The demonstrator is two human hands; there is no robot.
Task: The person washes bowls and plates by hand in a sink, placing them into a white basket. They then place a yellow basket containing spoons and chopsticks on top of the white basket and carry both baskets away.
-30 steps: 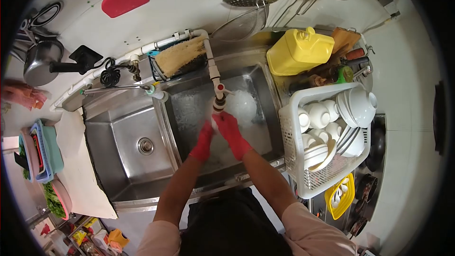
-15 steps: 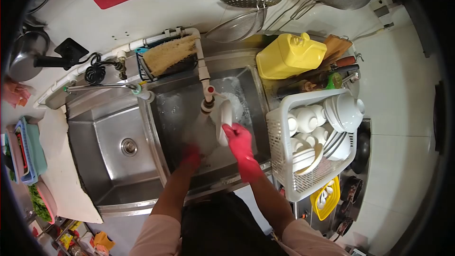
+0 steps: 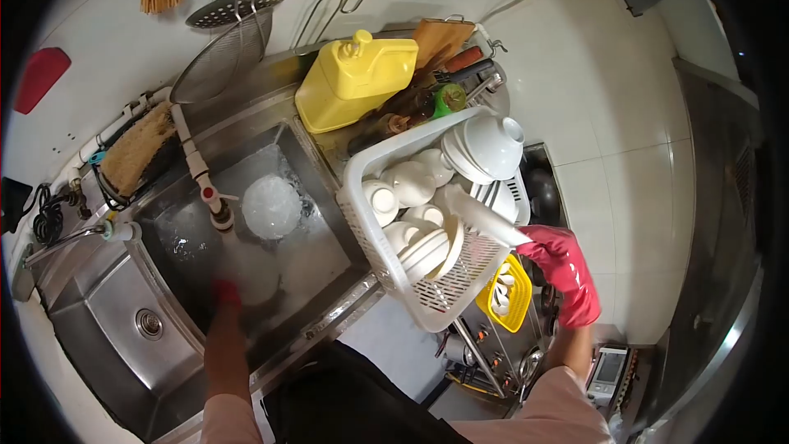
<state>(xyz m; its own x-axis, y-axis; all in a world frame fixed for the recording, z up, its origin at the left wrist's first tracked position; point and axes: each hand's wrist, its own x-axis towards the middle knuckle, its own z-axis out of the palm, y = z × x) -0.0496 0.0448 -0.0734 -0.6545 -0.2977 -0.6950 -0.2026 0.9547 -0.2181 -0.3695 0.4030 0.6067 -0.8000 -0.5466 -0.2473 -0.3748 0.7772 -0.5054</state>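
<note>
My right hand [image 3: 563,267], in a red rubber glove, grips one end of a white plate [image 3: 485,218] that is seen nearly edge-on. It holds the plate over the right side of a white plastic basket [image 3: 355,212], which is filled with white bowls [image 3: 411,183] and stacked plates [image 3: 426,255]. My left hand [image 3: 228,292], also red-gloved, is low in the sink [image 3: 329,304] in cloudy water; its fingers are blurred. A round whitish patch [image 3: 271,207], foam or a submerged dish, lies beyond it beside the white tap pipe [image 3: 197,166].
A yellow jug [image 3: 353,86] and bottles [image 3: 449,99] stand behind the basket. A second steel basin [image 3: 123,296] adjoins on the left. Below the basket, a small yellow basket [image 3: 514,312] holds white spoons. Strainers [image 3: 226,57] hang on the wall.
My right hand has carried the plate rightward from above the sink to the dish basket. My left hand stays in the sink water. The view has turned to the right.
</note>
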